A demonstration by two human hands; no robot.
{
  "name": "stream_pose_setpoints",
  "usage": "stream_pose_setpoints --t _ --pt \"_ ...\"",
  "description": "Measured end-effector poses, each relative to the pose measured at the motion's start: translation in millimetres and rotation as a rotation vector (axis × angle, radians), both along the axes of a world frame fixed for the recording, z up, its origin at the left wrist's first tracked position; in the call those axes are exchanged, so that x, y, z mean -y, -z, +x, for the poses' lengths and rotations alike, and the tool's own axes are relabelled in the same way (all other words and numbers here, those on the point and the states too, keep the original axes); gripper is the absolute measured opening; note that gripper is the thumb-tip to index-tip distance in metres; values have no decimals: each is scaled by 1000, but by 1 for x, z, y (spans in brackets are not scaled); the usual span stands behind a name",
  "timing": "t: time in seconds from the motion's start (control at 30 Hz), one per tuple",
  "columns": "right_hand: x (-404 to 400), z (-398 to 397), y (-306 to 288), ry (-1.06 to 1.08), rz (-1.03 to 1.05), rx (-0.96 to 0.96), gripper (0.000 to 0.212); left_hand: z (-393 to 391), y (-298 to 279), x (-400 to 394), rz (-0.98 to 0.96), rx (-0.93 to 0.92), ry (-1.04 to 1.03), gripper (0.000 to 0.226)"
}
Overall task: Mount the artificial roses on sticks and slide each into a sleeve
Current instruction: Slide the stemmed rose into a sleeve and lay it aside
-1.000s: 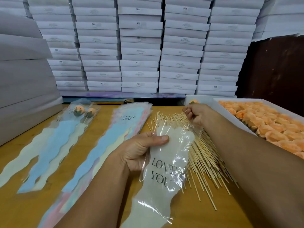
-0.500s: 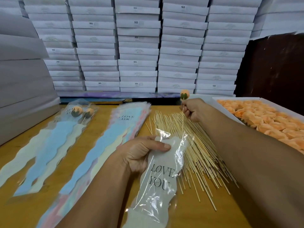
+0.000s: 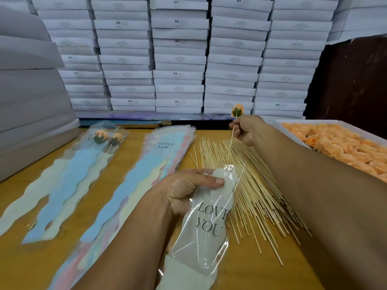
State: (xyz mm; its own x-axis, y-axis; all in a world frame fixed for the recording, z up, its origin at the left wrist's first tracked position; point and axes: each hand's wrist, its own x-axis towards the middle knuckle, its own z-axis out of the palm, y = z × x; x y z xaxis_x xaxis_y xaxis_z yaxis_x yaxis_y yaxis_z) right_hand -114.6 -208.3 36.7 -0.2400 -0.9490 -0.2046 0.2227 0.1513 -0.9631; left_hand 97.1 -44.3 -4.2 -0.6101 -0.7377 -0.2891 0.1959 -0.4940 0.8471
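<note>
The right hand (image 3: 247,128) is pinching a thin stick (image 3: 231,141) between thumb and fingers, holding it above the far end of the loose stick pile (image 3: 257,189). An orange rose (image 3: 237,110) is sitting on the stick's top end, facing away, its green base showing. The stick's long axis is running steeply, leaning down and slightly left, its lower tip pointing at the mouth of the clear sleeve (image 3: 207,218). The left hand (image 3: 188,191) is gripping that sleeve near its top, thumb lying across the front; the sleeve is stretching toward the viewer over the worktop (image 3: 251,275). 2 finished roses (image 3: 109,138) are lying in sleeves at far left, beside a stack of empty sleeves (image 3: 134,185).
</note>
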Motion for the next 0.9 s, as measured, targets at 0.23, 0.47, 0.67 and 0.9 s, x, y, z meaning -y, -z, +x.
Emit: stream_pose_setpoints --t 0.23,0.47,0.67,0.9 --pt "-5 -4 0 22 -3 -33 14 0 3 3 6 11 -40 81" --pt "-11 -11 0 39 9 -71 12 0 3 3 -10 12 -48 80" --pt "-20 -5 -1 -18 5 -59 14 -1 3 2 -2 36 -81 80" --pt "-29 7 0 -84 18 -73 8 1 4 5 -21 41 -78 79"
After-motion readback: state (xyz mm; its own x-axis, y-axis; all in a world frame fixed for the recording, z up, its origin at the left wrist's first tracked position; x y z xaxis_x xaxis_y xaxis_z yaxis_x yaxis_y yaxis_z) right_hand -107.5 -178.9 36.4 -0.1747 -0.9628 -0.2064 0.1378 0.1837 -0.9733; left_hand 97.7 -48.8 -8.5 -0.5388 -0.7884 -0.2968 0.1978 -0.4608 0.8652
